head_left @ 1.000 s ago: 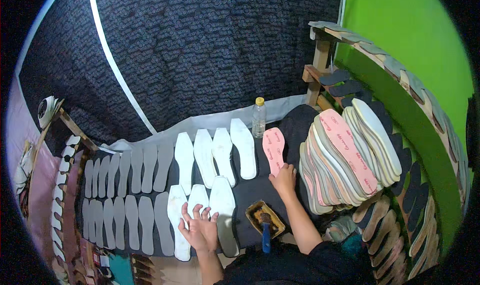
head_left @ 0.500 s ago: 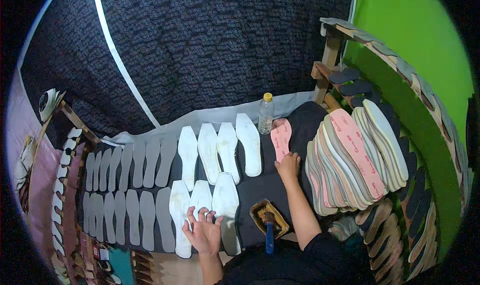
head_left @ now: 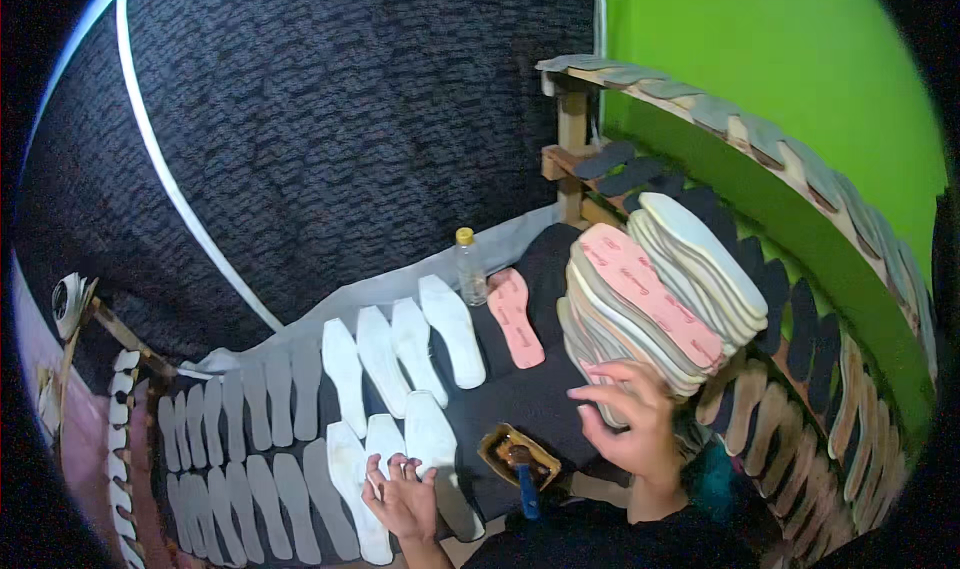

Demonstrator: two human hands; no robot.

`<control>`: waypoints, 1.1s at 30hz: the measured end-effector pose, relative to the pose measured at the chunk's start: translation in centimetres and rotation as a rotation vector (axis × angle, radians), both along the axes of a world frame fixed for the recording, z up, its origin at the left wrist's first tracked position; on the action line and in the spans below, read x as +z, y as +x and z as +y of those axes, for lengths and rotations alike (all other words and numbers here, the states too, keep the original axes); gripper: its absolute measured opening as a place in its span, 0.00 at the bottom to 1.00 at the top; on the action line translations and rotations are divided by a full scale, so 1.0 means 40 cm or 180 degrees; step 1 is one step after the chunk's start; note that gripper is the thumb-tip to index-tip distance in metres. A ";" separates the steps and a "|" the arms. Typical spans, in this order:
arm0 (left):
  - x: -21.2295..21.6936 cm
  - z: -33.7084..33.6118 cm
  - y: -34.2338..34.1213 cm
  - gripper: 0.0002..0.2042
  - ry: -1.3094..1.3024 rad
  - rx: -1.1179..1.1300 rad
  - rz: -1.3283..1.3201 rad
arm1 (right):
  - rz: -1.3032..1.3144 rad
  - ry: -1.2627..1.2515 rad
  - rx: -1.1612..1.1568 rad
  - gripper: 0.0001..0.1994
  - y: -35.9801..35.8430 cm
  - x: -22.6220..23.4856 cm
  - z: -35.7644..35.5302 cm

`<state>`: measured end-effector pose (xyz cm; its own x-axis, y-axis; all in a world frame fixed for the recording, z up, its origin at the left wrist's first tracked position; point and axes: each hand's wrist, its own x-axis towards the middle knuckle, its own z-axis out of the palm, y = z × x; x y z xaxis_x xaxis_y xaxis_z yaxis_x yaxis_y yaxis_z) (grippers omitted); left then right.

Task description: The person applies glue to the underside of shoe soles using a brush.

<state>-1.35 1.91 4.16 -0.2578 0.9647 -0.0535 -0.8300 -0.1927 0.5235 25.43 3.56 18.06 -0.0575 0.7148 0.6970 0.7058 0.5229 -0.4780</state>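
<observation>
A pink printed insole (head_left: 515,324) lies alone on the dark tabletop, just right of the bottle, with no hand on it. My right hand (head_left: 640,429) is at the near end of a tall fanned pile of insoles (head_left: 650,294), a pink one on top. Its thumb and fingers are apart, and I see nothing between them. My left hand (head_left: 402,499), palm up with loosely bent fingers, hovers over the near row of white insoles (head_left: 430,434) and holds nothing. Between the hands sits a small glue-stained tray (head_left: 493,457) with a blue-handled brush (head_left: 528,491) in it.
A clear bottle with a yellow cap (head_left: 468,269) stands behind the insoles. Two rows of grey insoles (head_left: 280,399) cover the left side. Wooden racks (head_left: 572,119) full of soles line the right, by a green wall. Another rack (head_left: 125,434) stands at far left.
My right hand has let go of the pink insole and moved right and nearer, to the pile. The view has turned rightward. My left hand remains open over the white insoles.
</observation>
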 end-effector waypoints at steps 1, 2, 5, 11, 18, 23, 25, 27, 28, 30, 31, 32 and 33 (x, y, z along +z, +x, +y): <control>0.001 -0.001 0.005 0.20 -0.0028 -0.0047 0.0075 | -0.0009 0.0100 -0.0320 0.13 0.018 0.007 -0.018; -0.001 0.001 0.011 0.20 -0.0042 -0.0125 0.0065 | -0.0017 0.0195 -0.0644 0.12 0.033 0.009 -0.038; -0.014 0.000 0.028 0.19 0.0010 -0.0292 -0.0130 | -0.0189 0.0308 -0.1348 0.14 0.079 -0.006 -0.058; -0.021 -0.014 0.058 0.20 0.0155 -0.0802 0.0070 | -0.0145 0.0373 -0.1914 0.16 0.138 -0.024 -0.064; -0.028 -0.054 0.056 0.20 0.0149 -0.1025 0.0112 | -0.0799 -0.0009 -0.2283 0.27 0.183 -0.042 -0.026; -0.019 -0.068 0.049 0.19 0.0065 -0.1051 0.0186 | -0.0835 -0.0171 -0.2298 0.26 0.176 -0.039 -0.008; -0.016 -0.076 0.041 0.19 0.0036 -0.0951 0.0088 | -0.0870 -0.0159 -0.2337 0.25 0.173 -0.046 -0.001; -0.023 -0.078 0.029 0.19 0.0058 -0.0900 0.0084 | -0.0929 -0.0123 -0.2461 0.25 0.175 -0.052 0.014; -0.027 -0.079 0.022 0.19 0.0090 -0.0884 0.0087 | -0.0937 -0.0121 -0.2424 0.25 0.176 -0.054 0.018; -0.031 -0.083 0.011 0.19 0.0086 -0.0831 0.0065 | -0.0914 -0.0369 -0.2653 0.26 0.173 -0.057 0.028; -0.031 -0.084 0.007 0.19 0.0077 -0.0838 0.0067 | -0.0859 -0.0453 -0.2644 0.25 0.169 -0.048 0.030; -0.030 -0.087 0.005 0.19 0.0065 -0.0841 0.0063 | -0.0871 -0.0451 -0.2608 0.25 0.164 -0.039 0.027; -0.027 -0.087 0.002 0.19 0.0088 -0.0864 0.0067 | -0.0813 -0.0408 -0.2516 0.24 0.163 -0.031 0.024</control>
<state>-1.27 -1.55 3.06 0.0098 0.9997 -0.0236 -0.8421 0.0209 0.5388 31.93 4.53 16.83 0.3485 0.6837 0.6412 0.9361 -0.2186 -0.2757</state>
